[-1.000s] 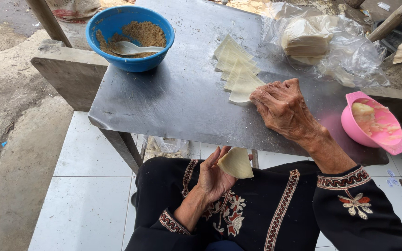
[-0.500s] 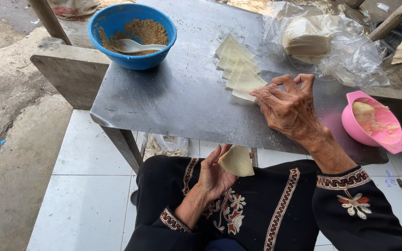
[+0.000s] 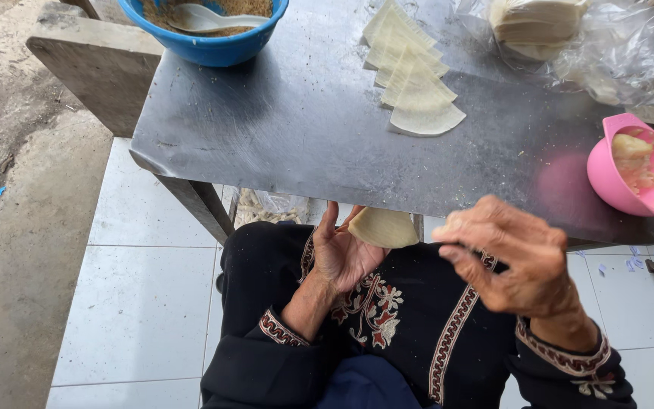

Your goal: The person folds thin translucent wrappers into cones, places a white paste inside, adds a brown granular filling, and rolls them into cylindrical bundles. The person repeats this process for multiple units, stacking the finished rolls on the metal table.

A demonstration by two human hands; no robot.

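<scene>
- The right hand [image 3: 527, 261] hangs nearest the camera, over the lap, fingers loosely curled with the tips drawn together; it is blurred, and I cannot tell whether anything is pinched between them.
- The left hand [image 3: 342, 246] lies palm up just below the tabletop's near edge, fingers spread open, with a pale folded wrapper [image 3: 382, 227] resting against its fingertips.
- The two hands are near each other but apart, the wrapper between them.
- The grey metal tabletop [image 3: 289, 129] stretches beyond, resting on a wooden frame.
- On it, right of centre, a row of wrapper pieces [image 3: 414, 79] lies overlapped, running away from the person.
- At the right edge stands a pink bowl [image 3: 615, 182] with pale paste inside.
- Farthest off, a blue bowl [image 3: 213, 47] of brown filling holds a white spoon [image 3: 206, 19], and a clear plastic bag [image 3: 615, 57] holds stacked wrappers.
</scene>
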